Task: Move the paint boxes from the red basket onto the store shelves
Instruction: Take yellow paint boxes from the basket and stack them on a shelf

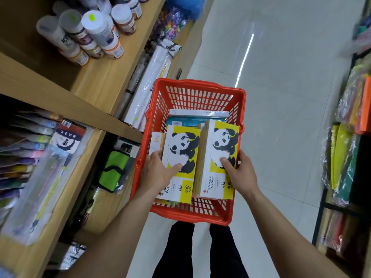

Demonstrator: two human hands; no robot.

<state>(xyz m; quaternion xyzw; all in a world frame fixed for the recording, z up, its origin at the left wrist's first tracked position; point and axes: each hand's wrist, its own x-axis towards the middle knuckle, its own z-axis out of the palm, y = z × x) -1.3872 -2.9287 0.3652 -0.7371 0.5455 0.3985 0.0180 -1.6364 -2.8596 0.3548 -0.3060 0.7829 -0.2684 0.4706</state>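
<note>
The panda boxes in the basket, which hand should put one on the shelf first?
Probably the left hand. It already grips a panda box and is nearest the wooden shelves, on the person's left. The right hand holds the other box, farther away.

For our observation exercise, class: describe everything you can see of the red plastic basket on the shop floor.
The red plastic basket is rectangular, with slotted lattice walls and a thick, wavy moulded rim. It stands upright on the pale tiled floor beside the wooden shelves, just ahead of the person's legs. It holds several boxes, including two yellow panda gouache boxes, gripped by the left hand and right hand.
</note>
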